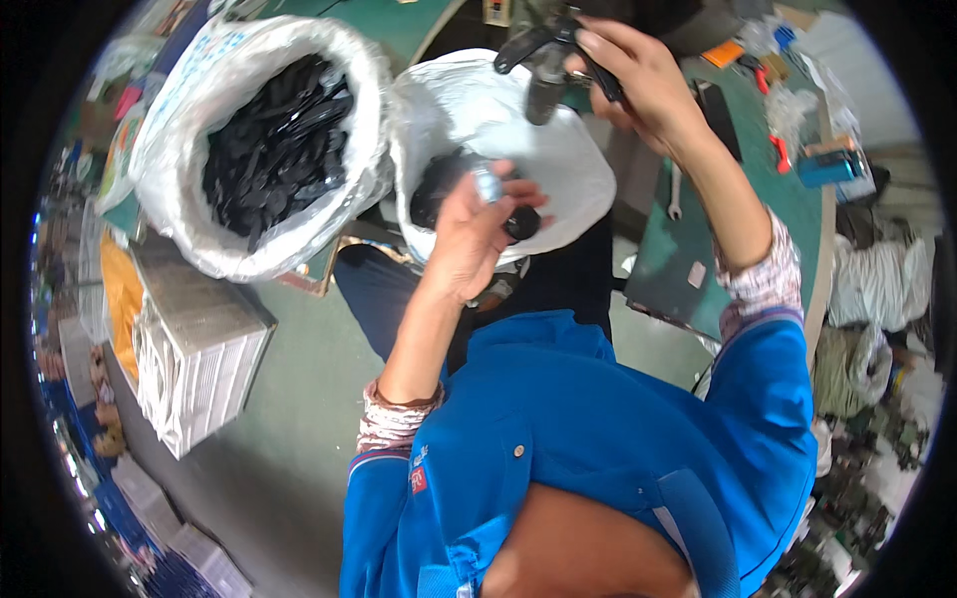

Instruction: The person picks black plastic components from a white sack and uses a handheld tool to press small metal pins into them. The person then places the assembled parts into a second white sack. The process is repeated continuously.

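My right hand (643,85) is closed around a black branching lever (533,45) at the top of the view. A grey metal column (545,92), blurred, stands just below the lever. My left hand (469,234) is held over a white-lined bag (573,184), its fingers curled on a small black part with a rounded end (521,222). Something pale blue and shiny (486,185) shows at its fingers, too blurred to make out. Dark pieces (431,189) lie inside that bag, partly hidden behind the left hand.
To the left stands a plastic-lined sack (164,164) full of black parts (284,149). A green bench (688,264) on the right bears a wrench (676,194), red-handled tools (779,149) and a blue box (829,168). A white slatted crate (204,349) is at lower left.
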Demonstrator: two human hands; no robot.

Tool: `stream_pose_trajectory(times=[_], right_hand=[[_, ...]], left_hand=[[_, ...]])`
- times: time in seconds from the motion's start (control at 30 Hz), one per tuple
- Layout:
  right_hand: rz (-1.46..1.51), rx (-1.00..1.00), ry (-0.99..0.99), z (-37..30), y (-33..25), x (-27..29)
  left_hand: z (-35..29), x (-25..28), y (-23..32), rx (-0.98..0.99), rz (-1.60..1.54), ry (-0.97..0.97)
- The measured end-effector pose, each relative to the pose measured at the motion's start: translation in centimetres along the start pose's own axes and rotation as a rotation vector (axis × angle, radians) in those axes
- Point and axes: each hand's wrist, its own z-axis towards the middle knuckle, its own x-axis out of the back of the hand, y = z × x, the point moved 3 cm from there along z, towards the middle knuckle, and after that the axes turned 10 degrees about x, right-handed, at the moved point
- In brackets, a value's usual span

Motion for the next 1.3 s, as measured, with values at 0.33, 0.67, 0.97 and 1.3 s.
stream_pose_trajectory(times=[0.33,0.67,0.97,1.3], right_hand=[[-0.342,0.172,-0.131,-11.1,4.6,-4.5],[0.196,-0.139,0.14,-14.4,7.4,-4.0],[0.295,-0.185,0.186,-17.1,8.6,-6.7],[0.636,-0.335,0.3,-17.8,9.5,-6.1]], left_hand=[[0.1,-0.3,-0.6,-0.035,0.821,-0.084],[1.4,11.7,17.9,-0.598,1.91,0.795],[6.4,15.5,22.8,0.319,2.34,0.881],[8.2,14.8,22.7,0.429,2.31,0.998]])
